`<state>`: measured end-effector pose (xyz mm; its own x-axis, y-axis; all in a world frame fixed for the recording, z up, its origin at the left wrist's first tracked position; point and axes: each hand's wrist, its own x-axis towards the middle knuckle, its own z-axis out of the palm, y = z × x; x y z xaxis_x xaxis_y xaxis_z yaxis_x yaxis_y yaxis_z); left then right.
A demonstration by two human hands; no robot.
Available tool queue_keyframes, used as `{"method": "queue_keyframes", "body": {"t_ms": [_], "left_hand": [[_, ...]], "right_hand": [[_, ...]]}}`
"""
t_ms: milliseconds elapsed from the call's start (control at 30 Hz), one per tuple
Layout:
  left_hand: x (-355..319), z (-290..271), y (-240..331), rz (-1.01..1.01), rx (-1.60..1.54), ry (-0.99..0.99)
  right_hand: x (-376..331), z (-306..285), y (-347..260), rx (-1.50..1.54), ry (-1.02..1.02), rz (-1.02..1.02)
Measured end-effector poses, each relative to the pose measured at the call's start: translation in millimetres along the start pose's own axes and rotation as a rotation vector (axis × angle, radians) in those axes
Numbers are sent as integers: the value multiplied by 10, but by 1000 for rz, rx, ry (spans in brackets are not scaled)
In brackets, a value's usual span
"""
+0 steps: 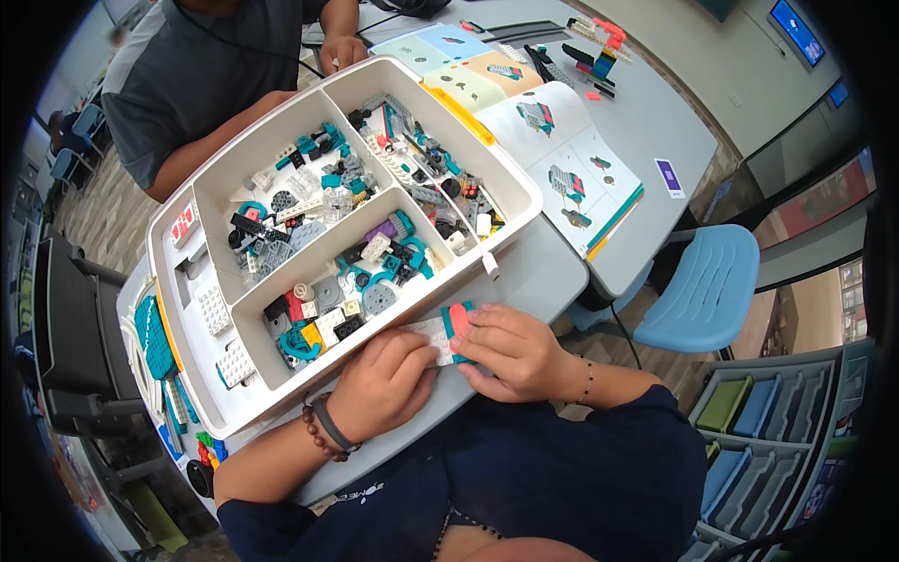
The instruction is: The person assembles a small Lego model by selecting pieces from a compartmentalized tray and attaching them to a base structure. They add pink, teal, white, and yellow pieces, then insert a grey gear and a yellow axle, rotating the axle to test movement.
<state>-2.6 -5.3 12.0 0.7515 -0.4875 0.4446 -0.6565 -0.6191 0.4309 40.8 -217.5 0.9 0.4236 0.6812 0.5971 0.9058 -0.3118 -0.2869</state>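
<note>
- your left hand [382, 379] lies knuckles up on the bench [524, 281], fingers curled in a clenched grip on the near end of the white plate [433, 332].
- your right hand [510, 348] closes over the plate's other end, grasping it; its fingertips [478, 320] press on a salmon brick [459, 318] with a teal piece beside it.
- the plate sits at the bench's near edge, just beside the tray's front wall, between your two hands.
- the tray [520, 192] is white, with three main bins of mixed grey, teal, black and white parts, plus a side slot holding white plates.
- a beaded bracelet [316, 433] and dark band circle your left wrist; a thin bead chain circles the right.
- the booklet [562, 140] lies open beyond the tray, touching its far wall.
- a small built model [599, 51] stands on the far bench, well apart from your hands.
- another person's arm [342, 42] rests on the bench past the tray.
- a blue chair [707, 290] stands to your right; the storage rack [758, 431] is lower right.
</note>
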Motion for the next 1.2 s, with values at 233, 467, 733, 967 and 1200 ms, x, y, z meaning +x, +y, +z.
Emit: {"method": "queue_keyframes", "body": {"t_ms": [233, 467, 733, 967, 1200], "left_hand": [[-23, 19, -18, 4, 16, -14], [-31, 24, -24, 14, 15, -18], [-27, 18, -22, 12, 9, -33], [-20, 12, -19, 10, 1, -42], [-29, 24, -38, 30, -14, -48]], "right_hand": [[59, -61, 43, 123, -103, 139], [-39, 86, 105, 66, -24, 114], [-87, 100, 134, 58, 38, 56], [-120, 121, 155, 92, 44, 51], [4, -26, 174, 302, -70, 213]]}}
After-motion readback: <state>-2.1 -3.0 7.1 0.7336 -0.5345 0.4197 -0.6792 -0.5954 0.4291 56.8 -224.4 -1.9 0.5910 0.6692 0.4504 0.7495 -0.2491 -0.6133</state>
